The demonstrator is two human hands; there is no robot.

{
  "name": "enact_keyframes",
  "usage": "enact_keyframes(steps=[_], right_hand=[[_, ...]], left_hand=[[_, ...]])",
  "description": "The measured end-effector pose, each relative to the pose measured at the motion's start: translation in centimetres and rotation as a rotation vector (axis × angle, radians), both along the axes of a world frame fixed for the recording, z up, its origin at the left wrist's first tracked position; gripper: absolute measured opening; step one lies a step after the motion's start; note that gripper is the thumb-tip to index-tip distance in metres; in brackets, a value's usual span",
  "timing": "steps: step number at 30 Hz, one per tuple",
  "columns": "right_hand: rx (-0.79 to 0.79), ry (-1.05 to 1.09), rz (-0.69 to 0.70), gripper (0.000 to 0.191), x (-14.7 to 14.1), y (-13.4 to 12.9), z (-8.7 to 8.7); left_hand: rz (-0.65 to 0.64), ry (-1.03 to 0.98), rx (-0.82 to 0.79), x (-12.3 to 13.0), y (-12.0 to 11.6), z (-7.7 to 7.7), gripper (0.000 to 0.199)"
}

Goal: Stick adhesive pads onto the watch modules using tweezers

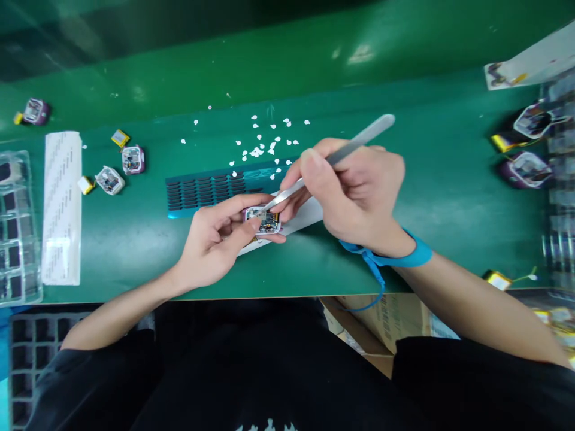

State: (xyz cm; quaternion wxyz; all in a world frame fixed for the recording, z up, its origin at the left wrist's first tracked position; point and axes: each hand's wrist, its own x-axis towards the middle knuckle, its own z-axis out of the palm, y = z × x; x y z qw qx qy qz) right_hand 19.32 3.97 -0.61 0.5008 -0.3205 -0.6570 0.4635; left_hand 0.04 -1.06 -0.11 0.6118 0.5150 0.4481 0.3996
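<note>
Small, open purple-and-white device with exposed circuitry (269, 222) lies between my hands, my left hand (215, 239) partly closed around its edges, my right hand (359, 191) pinched around silver metal tweezers (362, 139) pointing into it, while a clear plastic compartment tray (36, 263) at far left holds dark pieces (14, 256).

We can slide over the green table (453, 197) to the right of our right hand (363, 191), until the two open gadgets (527, 169) block us. Past our left hand (215, 239), the blue sheet (178, 214) and little white bits (257, 152) get in our way.
</note>
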Motion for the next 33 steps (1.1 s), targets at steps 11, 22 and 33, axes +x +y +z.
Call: enact_keyframes(steps=[11,22,33], right_hand=[[-0.073,-0.141,0.009,0.031,1.3,2.6,-0.9],[0.362,-0.531,0.267,0.031,3.1,4.2,-1.1],[0.538,-0.586,0.237,0.018,2.8,3.6,-2.4]], left_hand=[[0.137,0.743,0.551,-3.6,2.4,-0.2,0.023],[-0.096,0.774,0.637,-3.5,3.7,-2.1,0.025],[-0.245,0.789,0.819,-4.0,4.2,-4.2,0.028]])
